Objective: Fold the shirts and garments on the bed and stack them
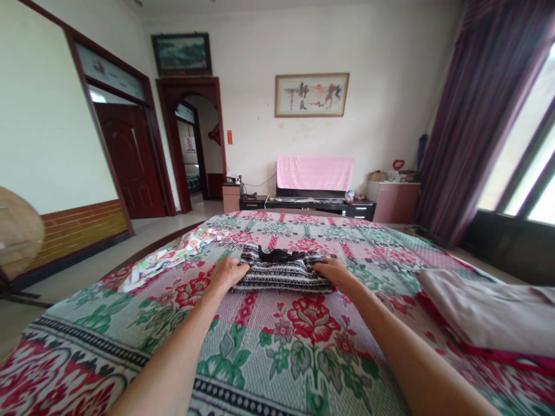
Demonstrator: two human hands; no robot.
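A folded black-and-white striped garment (280, 270) with a black collar part on top lies on the flowered bed cover (277, 341). My left hand (229, 273) grips its left edge with curled fingers. On the other side, my right hand (333, 271) is closed on the garment's right edge. Both arms stretch forward across the bed.
A colourful printed cloth (173, 254) lies on the bed to the left. A pale folded sheet (485, 312) rests at the right. Beyond the bed stand a low dark cabinet with a pink cloth (314, 172), a doorway (197, 147) and purple curtains (477, 115).
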